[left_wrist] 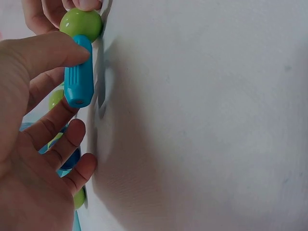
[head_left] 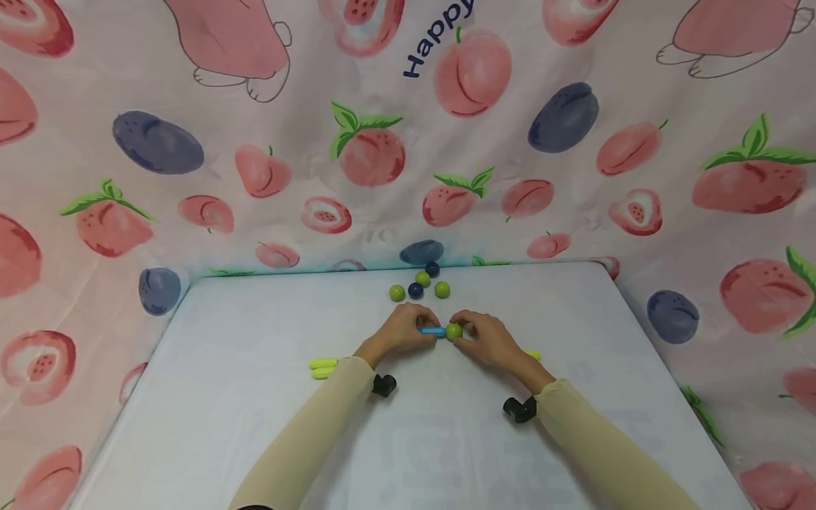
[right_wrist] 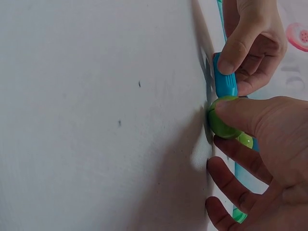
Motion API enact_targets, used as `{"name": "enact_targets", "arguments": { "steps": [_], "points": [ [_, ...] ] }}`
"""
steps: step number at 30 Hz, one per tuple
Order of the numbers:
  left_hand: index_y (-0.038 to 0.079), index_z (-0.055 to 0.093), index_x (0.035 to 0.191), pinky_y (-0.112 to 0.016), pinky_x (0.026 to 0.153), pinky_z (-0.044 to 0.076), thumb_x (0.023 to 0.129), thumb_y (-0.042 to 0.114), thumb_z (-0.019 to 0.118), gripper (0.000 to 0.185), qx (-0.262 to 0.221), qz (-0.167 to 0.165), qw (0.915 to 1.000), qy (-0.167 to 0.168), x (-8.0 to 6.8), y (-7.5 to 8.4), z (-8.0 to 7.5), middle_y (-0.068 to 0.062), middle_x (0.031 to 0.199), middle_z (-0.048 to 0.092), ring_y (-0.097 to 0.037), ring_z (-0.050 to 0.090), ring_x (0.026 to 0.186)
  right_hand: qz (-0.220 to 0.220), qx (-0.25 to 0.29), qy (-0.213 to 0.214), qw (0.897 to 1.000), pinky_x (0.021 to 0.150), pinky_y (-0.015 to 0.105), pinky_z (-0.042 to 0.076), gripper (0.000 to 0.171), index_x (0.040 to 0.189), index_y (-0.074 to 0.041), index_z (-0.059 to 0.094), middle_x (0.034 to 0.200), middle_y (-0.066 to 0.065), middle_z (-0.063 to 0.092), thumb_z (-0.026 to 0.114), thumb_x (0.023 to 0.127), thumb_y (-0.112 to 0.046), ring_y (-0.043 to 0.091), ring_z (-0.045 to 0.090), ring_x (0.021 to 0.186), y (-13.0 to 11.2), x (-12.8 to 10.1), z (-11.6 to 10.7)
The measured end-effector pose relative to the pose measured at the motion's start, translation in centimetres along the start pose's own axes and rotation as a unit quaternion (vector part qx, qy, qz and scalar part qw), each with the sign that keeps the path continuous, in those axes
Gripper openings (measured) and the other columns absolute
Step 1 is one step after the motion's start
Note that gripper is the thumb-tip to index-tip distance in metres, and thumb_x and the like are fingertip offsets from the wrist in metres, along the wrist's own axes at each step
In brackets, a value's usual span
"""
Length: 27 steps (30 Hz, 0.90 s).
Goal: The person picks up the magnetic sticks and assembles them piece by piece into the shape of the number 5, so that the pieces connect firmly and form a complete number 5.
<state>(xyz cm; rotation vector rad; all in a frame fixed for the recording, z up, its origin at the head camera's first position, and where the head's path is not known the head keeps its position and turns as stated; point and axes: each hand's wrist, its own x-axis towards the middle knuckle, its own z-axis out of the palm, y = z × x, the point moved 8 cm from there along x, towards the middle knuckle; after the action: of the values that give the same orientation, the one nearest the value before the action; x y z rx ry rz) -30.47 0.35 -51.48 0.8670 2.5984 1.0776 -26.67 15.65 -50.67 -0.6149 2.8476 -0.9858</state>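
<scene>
- The left hand point(head_left: 404, 329) pinches a short blue ribbed plastic rod point(left_wrist: 79, 77), steadying it level.
- The right hand point(head_left: 487, 340) grips a glossy green plastic ball point(right_wrist: 222, 118) against the rod's end, above the white counter point(head_left: 255, 425).

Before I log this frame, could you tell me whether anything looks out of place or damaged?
Nothing stands out. The left hand holds a blue rod against a green ball in the right hand; both look intact.

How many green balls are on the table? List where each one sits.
4 show in the head view: three loose green balls beyond the hands, one green ball pinched by the right hand. More may be hidden.
</scene>
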Motion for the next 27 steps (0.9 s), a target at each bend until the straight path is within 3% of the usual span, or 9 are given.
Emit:
{"name": "enact_targets", "arguments": {
  "steps": [8, 12, 20, 27],
  "points": [
    [0.011, 0.078, 0.106, -0.026, 0.074, 0.047, 0.087, 0.015, 0.079, 0.019, 0.003, 0.006, 1.0000, -0.004, -0.2, 0.6, -0.3, 0.002, 0.089, 0.068, -0.015, 0.058, 0.081, 0.004, 0.003, -0.006, 1.000, 0.085, 0.045, 0.050, 0.035, 0.125, -0.012, 0.067, 0.113, 0.003, 0.071, 0.077, 0.092, -0.016, 0.022, 0.063, 0.093, 0.0, 0.0, -0.3],
    [0.010, 0.076, 0.112, -0.028, 0.076, 0.048, 0.090, 0.021, 0.079, 0.025, 0.014, 0.012, 0.9998, 0.009, -0.8, 0.8, -1.1, -0.003, 0.095, 0.070, -0.019, 0.061, 0.086, 0.000, -0.005, -0.014, 1.000, 0.085, 0.045, 0.051, 0.035, 0.125, -0.012, 0.067, 0.113, 0.004, 0.071, 0.077, 0.092, -0.016, 0.021, 0.063, 0.092, 0.0, 0.1, -0.2],
    [0.007, 0.075, 0.111, -0.029, 0.067, 0.049, 0.093, 0.020, 0.078, 0.023, 0.016, -0.003, 0.9943, 0.105, -2.1, 0.2, -4.6, -0.002, 0.087, 0.068, -0.019, 0.058, 0.077, 0.011, -0.013, -0.028, 0.999, 0.084, 0.042, 0.050, 0.035, 0.126, -0.013, 0.067, 0.114, 0.004, 0.071, 0.077, 0.093, -0.018, 0.018, 0.061, 0.091, 0.2, 0.2, -0.1],
    [0.005, 0.075, 0.110, -0.032, 0.063, 0.048, 0.090, 0.016, 0.080, 0.024, 0.017, -0.029, 0.9789, 0.202, -2.4, -2.0, -7.6, -0.008, 0.086, 0.071, -0.020, 0.060, 0.071, 0.004, -0.012, -0.024, 1.000, 0.084, 0.041, 0.050, 0.036, 0.126, -0.013, 0.067, 0.113, 0.003, 0.070, 0.078, 0.092, -0.016, 0.018, 0.061, 0.091, 0.1, 0.3, -0.1]
  ]
}}
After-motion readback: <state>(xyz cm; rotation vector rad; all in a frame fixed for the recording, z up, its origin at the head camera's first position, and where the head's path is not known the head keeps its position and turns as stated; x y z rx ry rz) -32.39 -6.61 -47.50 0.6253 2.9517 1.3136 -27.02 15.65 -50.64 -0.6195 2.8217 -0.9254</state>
